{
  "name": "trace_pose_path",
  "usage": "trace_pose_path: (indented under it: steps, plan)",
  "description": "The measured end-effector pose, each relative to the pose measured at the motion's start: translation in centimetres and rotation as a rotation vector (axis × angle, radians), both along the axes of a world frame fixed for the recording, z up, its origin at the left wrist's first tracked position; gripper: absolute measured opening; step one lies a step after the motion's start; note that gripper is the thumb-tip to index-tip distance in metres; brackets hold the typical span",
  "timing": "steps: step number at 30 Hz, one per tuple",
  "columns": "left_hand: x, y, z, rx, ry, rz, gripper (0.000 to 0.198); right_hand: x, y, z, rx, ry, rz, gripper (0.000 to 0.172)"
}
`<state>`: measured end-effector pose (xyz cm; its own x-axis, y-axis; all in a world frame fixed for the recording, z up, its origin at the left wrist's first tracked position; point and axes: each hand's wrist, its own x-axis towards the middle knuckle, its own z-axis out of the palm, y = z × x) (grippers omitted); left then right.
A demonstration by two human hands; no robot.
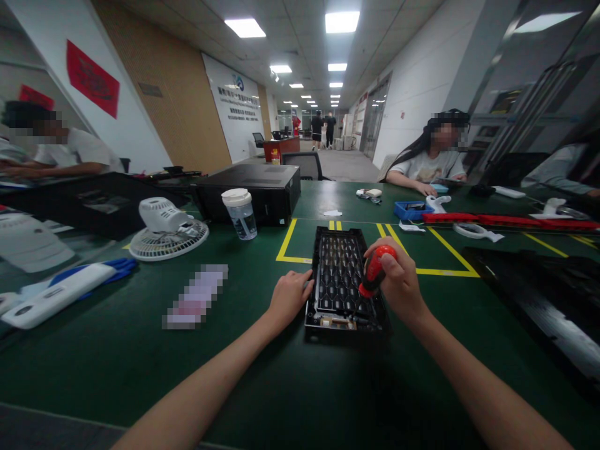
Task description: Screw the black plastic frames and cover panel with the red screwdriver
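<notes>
Head view: I see a fan (pixel 164 219), cup (pixel 240 215) and black box (pixel 255 178) beyond my left hand (pixel 289 299), which touches the case (pixel 340 269); whether it pinches, I can't tell. My right hand (pixel 404 284) grips a screwdriver (pixel 375 269), partly covering the case, on a green table (pixel 234 387) with yellow tape (pixel 443 272) under office lights (pixel 342 22).

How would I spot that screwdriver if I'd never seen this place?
On the green table, find the open black case with rows of cells. The screwdriver is in the person's right hand, slanting down over the case's near end. Its bulbous red-and-black handle sets it apart from the dark case below.
</notes>
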<state>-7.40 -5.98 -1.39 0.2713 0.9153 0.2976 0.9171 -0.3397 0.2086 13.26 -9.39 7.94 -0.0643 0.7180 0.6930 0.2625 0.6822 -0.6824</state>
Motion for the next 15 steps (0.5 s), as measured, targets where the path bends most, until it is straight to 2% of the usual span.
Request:
trace_pose_path:
  steps: [8, 15]
  plan:
    - [0.0, 0.04, -0.1, 0.007, 0.012, -0.002, 0.037, 0.17, 0.24, -0.63, 0.016, -0.006, -0.016, 0.039]
    - [0.08, 0.01, -0.02, 0.018, 0.016, -0.005, 0.038, 0.59, 0.12, -0.05, -0.028, -0.091, 0.013, 0.034]
